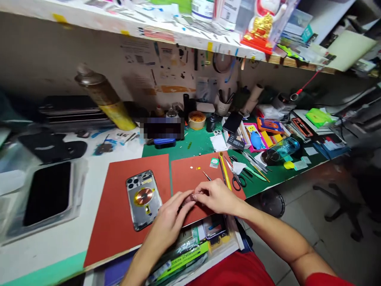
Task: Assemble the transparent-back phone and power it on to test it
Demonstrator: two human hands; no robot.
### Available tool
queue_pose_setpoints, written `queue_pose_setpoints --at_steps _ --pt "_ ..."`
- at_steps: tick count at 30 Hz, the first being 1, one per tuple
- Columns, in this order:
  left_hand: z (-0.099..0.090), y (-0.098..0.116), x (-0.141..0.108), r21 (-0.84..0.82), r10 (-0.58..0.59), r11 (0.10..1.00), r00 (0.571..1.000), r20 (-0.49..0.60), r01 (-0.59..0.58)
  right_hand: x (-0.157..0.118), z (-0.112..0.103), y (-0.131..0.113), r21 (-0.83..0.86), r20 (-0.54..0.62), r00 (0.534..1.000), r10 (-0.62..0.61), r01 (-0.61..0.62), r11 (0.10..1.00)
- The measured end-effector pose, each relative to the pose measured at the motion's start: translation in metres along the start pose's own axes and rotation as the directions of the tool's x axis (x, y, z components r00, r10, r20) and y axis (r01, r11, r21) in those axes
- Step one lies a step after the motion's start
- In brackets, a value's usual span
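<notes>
Over the right-hand red-brown mat [181, 174], my left hand [174, 212] and my right hand [216, 195] meet, fingertips pinched together. Whatever they pinch is too small and hidden to name. To the left of my hands a smartphone [139, 214] lies back up on the other red-brown mat [110, 206], its inner copper coil [145, 196] and camera lenses showing. Beyond my right hand are a thin pointed tool [206, 175], a small green-and-white square [214, 162], a yellow-handled tool [225, 172] and black-handled scissors [238, 182].
An open drawer [232, 242] with packets sits under the mats. Another dark-screened phone [47, 192] lies left. A spray can [107, 99] leans at the back. A glass tumbler [281, 151] lies at the right. A cluttered shelf [98, 26] overhangs the bench.
</notes>
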State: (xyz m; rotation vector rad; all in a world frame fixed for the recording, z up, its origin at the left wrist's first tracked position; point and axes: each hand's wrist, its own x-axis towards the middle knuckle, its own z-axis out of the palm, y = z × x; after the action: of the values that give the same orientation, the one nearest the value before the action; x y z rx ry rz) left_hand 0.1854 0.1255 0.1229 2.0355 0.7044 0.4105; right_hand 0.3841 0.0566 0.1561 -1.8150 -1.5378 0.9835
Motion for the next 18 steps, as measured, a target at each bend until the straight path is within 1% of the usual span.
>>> queue_pose_setpoints --at_steps 4,7,9,10,12,14,15,16,17,18 --pt "-0.007 -0.001 0.005 -0.013 -0.066 0.998 0.998 0.011 0.066 0.004 -0.007 0.002 -0.023 0.048 0.997 -0.058 0.059 0.998" --pt "-0.012 -0.002 0.008 -0.034 -0.107 0.994 0.994 0.032 0.108 0.009 -0.008 0.0 -0.025 0.096 0.992 -0.078 0.08 0.996" --pt "-0.014 -0.005 0.009 -0.06 -0.151 0.986 0.987 0.045 0.154 0.01 -0.009 -0.003 -0.03 0.094 0.993 -0.071 0.074 0.997" --pt "-0.013 -0.006 0.01 -0.08 -0.183 0.979 0.982 0.043 0.186 0.009 -0.011 -0.003 -0.043 0.073 0.995 -0.062 0.065 0.997" --pt "-0.012 -0.008 0.01 -0.169 -0.27 0.947 0.962 0.031 0.272 0.002 -0.02 0.001 -0.101 -0.022 0.999 -0.026 0.024 0.995" --pt "-0.01 -0.009 0.009 -0.323 -0.37 0.874 0.928 0.037 0.362 -0.012 -0.037 0.015 -0.196 -0.182 0.982 0.04 -0.076 0.978" --pt "-0.01 -0.009 0.009 -0.404 -0.413 0.825 0.91 0.047 0.395 -0.021 -0.048 0.026 -0.248 -0.279 0.957 0.083 -0.156 0.956" --pt "-0.009 -0.009 0.008 -0.473 -0.445 0.776 0.894 0.058 0.417 -0.03 -0.06 0.039 -0.296 -0.381 0.916 0.128 -0.252 0.921" --pt "-0.009 -0.008 0.007 -0.527 -0.466 0.734 0.882 0.066 0.428 -0.04 -0.072 0.054 -0.334 -0.481 0.86 0.172 -0.361 0.871" --pt "-0.009 -0.007 0.006 -0.566 -0.478 0.702 0.875 0.075 0.432 -0.048 -0.082 0.068 -0.357 -0.573 0.793 0.206 -0.467 0.809"
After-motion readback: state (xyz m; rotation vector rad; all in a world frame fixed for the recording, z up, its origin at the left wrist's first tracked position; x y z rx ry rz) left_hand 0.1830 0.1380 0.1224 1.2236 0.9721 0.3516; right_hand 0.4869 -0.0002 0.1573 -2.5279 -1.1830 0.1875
